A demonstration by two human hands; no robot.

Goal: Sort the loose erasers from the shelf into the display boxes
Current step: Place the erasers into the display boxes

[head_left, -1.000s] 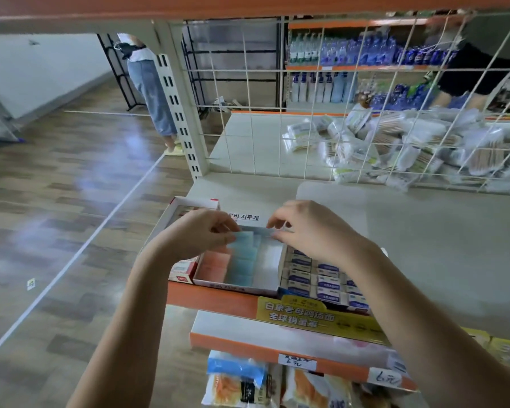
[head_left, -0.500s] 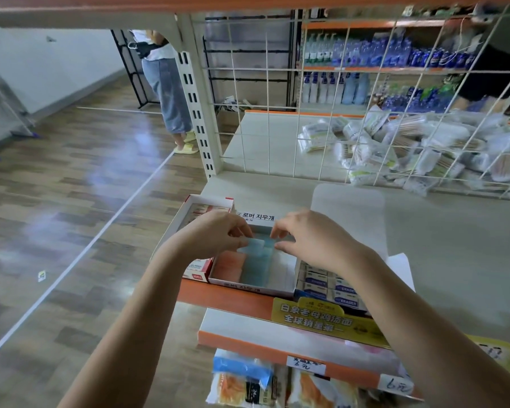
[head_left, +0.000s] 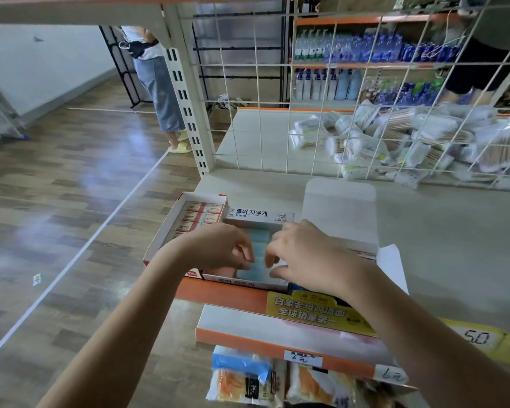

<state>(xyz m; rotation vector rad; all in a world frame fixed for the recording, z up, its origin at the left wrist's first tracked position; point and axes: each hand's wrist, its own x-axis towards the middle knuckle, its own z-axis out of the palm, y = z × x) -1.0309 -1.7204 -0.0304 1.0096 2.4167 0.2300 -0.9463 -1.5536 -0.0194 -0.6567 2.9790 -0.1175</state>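
Orange edging runs along the shelf (head_left: 224, 293) nearest me, where I see both hands working over an open display box (head_left: 248, 282). The left hand (head_left: 218, 251) and right hand (head_left: 304, 254) curl their fingertips down onto a row of pale blue erasers (head_left: 258, 245) inside it; whether either one pinches an eraser, I cannot tell. Just left sits a red-trimmed box (head_left: 186, 219) of sleeved erasers. Beyond a wire grid (head_left: 315, 113), packets (head_left: 409, 142) lie heaped, and a person (head_left: 156, 89) stands in the aisle.
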